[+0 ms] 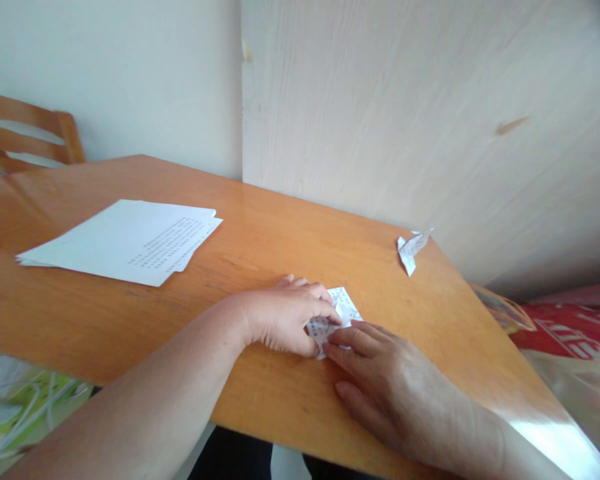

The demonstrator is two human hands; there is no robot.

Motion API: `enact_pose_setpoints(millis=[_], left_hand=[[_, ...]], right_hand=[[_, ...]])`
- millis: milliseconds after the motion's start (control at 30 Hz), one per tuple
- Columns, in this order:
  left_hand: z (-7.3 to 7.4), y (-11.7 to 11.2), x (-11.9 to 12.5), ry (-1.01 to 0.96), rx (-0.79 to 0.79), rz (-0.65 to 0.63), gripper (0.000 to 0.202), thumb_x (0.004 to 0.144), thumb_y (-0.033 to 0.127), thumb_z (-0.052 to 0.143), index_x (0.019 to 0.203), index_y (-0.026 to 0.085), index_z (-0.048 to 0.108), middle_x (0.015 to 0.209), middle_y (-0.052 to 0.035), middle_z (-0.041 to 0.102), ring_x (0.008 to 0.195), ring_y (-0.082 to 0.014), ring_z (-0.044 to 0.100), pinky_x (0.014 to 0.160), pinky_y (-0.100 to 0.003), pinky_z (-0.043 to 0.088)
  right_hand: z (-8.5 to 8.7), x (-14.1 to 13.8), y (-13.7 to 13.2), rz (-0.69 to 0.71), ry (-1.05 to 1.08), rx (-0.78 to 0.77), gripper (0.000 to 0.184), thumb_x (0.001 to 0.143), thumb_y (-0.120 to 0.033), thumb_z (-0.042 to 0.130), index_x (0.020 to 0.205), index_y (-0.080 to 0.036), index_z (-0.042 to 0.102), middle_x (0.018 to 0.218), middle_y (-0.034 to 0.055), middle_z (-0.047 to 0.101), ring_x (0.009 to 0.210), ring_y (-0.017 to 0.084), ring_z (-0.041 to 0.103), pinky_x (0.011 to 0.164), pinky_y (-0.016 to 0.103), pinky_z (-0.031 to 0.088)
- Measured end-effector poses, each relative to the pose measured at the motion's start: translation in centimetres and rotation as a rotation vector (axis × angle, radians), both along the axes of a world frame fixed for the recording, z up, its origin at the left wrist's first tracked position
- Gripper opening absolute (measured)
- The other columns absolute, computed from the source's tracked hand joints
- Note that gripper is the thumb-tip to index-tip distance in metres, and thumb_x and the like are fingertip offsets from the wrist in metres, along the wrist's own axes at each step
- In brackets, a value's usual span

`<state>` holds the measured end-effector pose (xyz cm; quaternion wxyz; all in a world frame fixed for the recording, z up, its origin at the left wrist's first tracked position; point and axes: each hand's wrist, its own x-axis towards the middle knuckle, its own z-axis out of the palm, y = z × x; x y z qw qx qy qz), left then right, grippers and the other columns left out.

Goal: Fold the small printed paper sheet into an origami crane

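Note:
A small folded piece of printed paper (347,303) lies on the wooden table between my two hands. From its left side, my left hand (293,317) curls over it, with the thumb at the near edge and the fingertips on top. My right hand (380,367) presses its fingertips on the near right part of the same paper, its thumb below, close to the tabletop. The fingers cover much of the paper, so its full folded shape is hidden.
A stack of printed sheets (115,240) rests at the left of the table (280,227). Near the far right corner stands a folded paper figure (411,252). A pale wooden panel (380,100) borders the back. A chair (30,137) is at far left, red bags (565,330) at right.

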<state>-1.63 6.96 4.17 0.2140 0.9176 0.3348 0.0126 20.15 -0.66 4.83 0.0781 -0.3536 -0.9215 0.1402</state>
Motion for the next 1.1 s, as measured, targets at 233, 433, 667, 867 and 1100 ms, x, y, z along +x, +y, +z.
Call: enact_pose_setpoints(millis=[233, 433, 667, 867, 1100], left_hand=[[0.06, -0.02, 0.05, 0.0, 0.005, -0.008, 0.057, 0.075, 0.044, 0.068, 0.132, 0.042, 0.059, 0.142, -0.0004, 0.051, 0.126, -0.0291, 0.047, 0.109, -0.048, 0.032], [0.15, 0.0, 0.05, -0.01, 0.009, -0.01, 0.057, 0.073, 0.042, 0.068, 0.13, 0.041, 0.06, 0.14, -0.0005, 0.053, 0.125, -0.0285, 0.048, 0.109, -0.047, 0.034], [0.23, -0.14, 0.05, 0.017, 0.022, -0.013, 0.062, 0.072, 0.045, 0.07, 0.133, 0.041, 0.058, 0.141, -0.0016, 0.051, 0.123, -0.0302, 0.048, 0.107, -0.048, 0.035], [0.17, -0.03, -0.11, 0.022, 0.027, -0.022, 0.066, 0.07, 0.047, 0.071, 0.134, 0.039, 0.058, 0.144, -0.0023, 0.05, 0.124, -0.0303, 0.047, 0.108, -0.048, 0.034], [0.14, -0.13, 0.18, 0.008, 0.017, 0.026, 0.05, 0.08, 0.037, 0.061, 0.13, 0.041, 0.061, 0.141, -0.0003, 0.053, 0.124, -0.0286, 0.049, 0.108, -0.048, 0.033]], right_hand=[[0.1, -0.17, -0.1, 0.005, 0.006, 0.012, 0.024, 0.089, -0.017, 0.059, 0.112, -0.021, 0.063, 0.118, 0.007, 0.064, 0.111, 0.024, 0.059, 0.104, 0.045, 0.047], [0.09, -0.13, -0.14, 0.015, 0.012, 0.021, 0.026, 0.09, -0.017, 0.058, 0.115, -0.022, 0.063, 0.118, 0.0072, 0.064, 0.11, 0.025, 0.059, 0.102, 0.047, 0.049], [0.09, -0.24, -0.22, 0.027, 0.017, 0.057, 0.019, 0.088, -0.02, 0.06, 0.107, -0.023, 0.063, 0.12, 0.0067, 0.065, 0.114, 0.026, 0.059, 0.104, 0.047, 0.048], [0.53, -0.55, -0.48, 0.022, -0.008, 0.073, 0.023, 0.089, -0.023, 0.062, 0.112, -0.024, 0.064, 0.122, 0.0051, 0.064, 0.12, 0.028, 0.056, 0.11, 0.051, 0.042], [0.56, -0.53, -0.52, 0.024, -0.017, 0.087, 0.024, 0.089, -0.03, 0.064, 0.113, -0.024, 0.066, 0.121, 0.0069, 0.064, 0.119, 0.029, 0.056, 0.108, 0.052, 0.043]])
